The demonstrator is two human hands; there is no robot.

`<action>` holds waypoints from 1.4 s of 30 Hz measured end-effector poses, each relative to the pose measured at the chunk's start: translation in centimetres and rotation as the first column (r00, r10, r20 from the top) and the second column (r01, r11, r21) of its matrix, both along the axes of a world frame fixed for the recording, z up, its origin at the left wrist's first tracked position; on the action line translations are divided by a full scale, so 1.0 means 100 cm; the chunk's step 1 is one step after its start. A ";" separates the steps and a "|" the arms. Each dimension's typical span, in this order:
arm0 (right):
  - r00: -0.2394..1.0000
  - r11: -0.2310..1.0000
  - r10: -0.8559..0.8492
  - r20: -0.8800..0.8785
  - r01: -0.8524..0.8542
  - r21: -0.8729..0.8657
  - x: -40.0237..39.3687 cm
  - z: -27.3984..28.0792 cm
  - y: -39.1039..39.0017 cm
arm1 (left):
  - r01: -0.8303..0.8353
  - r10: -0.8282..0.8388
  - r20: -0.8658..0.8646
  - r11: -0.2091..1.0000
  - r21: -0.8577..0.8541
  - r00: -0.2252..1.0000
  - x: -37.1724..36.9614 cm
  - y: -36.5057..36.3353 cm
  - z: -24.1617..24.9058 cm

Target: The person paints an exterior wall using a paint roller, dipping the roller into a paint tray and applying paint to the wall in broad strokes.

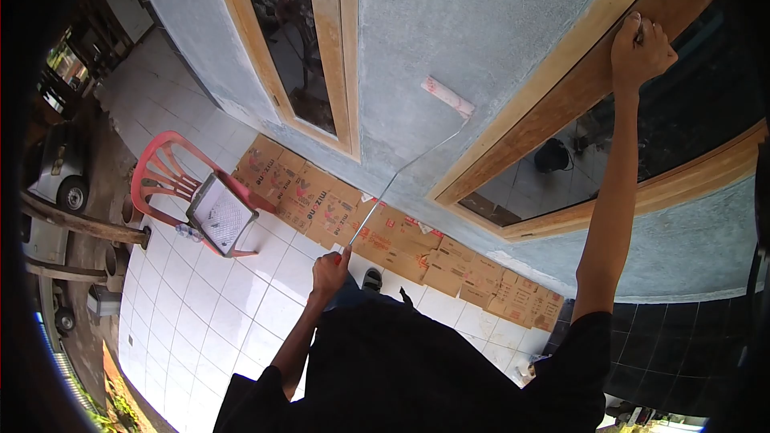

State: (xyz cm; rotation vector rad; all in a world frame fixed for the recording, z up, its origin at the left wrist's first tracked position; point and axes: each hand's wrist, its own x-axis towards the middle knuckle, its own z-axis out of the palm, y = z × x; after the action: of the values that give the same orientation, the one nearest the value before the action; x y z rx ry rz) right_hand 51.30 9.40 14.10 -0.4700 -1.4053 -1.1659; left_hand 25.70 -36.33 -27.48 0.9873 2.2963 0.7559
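Beyond left fingers point(325, 270) clasping its rod point(374, 209), paint roller point(447, 97) by wall point(449, 16), right fingers point(654, 36) curled

We hold a paint roller point(447, 97) in our left hand point(327, 273), our right hand point(643, 50) curled at a window frame point(553, 115)

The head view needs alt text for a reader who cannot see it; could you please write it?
A person's left hand grips a paint roller before a grey wall, while the right hand is closed at a wooden window frame. Cardboard lies along the wall's foot; a tray rests on a red chair.
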 end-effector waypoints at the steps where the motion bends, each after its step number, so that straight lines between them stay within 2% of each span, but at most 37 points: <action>1: 1.000 1.000 0.015 0.003 -0.015 0.009 0.000 0.000 0.001 | 0.003 -0.003 0.003 1.000 -0.004 1.000 -0.003 -0.007 -0.008; 3: 1.000 1.000 0.013 0.001 -0.013 0.022 0.001 0.000 0.005 | 0.007 -0.013 -0.042 0.992 -0.122 0.999 -0.009 -0.017 -0.018; 5: 1.000 0.999 0.015 -0.006 -0.015 0.038 0.001 0.000 0.004 | -0.011 0.005 -0.041 0.989 -0.147 0.999 -0.015 -0.021 -0.039; 7: 1.000 1.000 -0.001 -0.001 0.001 0.001 0.000 0.000 -0.001 | 0.001 -0.003 -0.007 0.967 -0.254 1.000 -0.021 -0.024 -0.067; 11: 1.000 1.000 0.010 0.000 -0.010 0.008 0.000 0.001 0.000 | -0.005 0.004 -0.002 0.977 -0.215 1.000 -0.020 -0.025 -0.098; 13: 1.000 0.999 -0.031 0.001 0.031 -0.024 0.001 0.000 -0.001 | 0.006 0.006 0.052 0.971 -0.238 0.999 -0.016 -0.030 -0.111; 16: 1.000 1.000 -0.006 -0.002 0.006 0.007 0.000 0.001 -0.001 | -0.027 0.048 0.067 0.960 -0.278 0.997 -0.011 -0.038 -0.115; 19: 1.000 0.999 0.027 -0.001 -0.027 0.032 0.000 0.001 0.002 | -0.101 0.102 0.000 0.981 -0.166 0.995 -0.001 -0.037 -0.076; 23: 1.000 1.000 0.020 -0.003 -0.020 0.021 -0.001 0.000 0.000 | -0.061 0.059 -0.019 0.989 -0.136 0.998 -0.003 -0.027 -0.038; 25: 1.000 1.000 0.015 0.003 -0.015 0.011 0.001 -0.001 0.001 | -0.052 0.050 -0.047 0.997 -0.050 0.998 -0.003 -0.022 -0.018; 29: 1.000 1.000 0.022 -0.005 -0.022 0.007 0.000 0.000 0.002 | -0.046 0.046 0.002 0.998 -0.040 0.999 -0.010 -0.011 0.009; 32: 1.000 0.999 0.020 -0.016 -0.020 0.048 0.000 0.000 0.002 | -0.005 0.004 0.002 0.992 0.130 1.000 0.000 0.007 0.041; 35: 1.000 1.000 -0.003 -0.005 0.003 0.005 0.000 0.000 -0.001 | 0.036 -0.043 0.035 0.982 0.183 0.998 0.014 0.030 0.062; 36: 1.000 1.000 -0.007 -0.001 0.007 0.000 0.001 0.000 0.001 | 0.041 -0.055 0.047 0.967 0.250 0.997 0.020 0.036 0.065; 39: 1.000 1.000 -0.021 0.003 0.021 -0.016 0.001 -0.001 -0.001 | 0.066 -0.084 0.045 0.949 0.309 0.995 0.032 0.042 0.052; 42: 1.000 1.000 -0.010 -0.009 0.010 0.018 -0.003 -0.001 -0.001 | 0.046 -0.062 0.063 0.974 0.220 0.996 0.029 0.026 0.008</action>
State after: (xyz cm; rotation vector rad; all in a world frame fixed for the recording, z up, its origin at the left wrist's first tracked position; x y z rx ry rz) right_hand 51.04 9.35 14.04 -0.4696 -1.3850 -1.1821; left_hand 28.57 -33.70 -26.70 1.0970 2.1508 1.0199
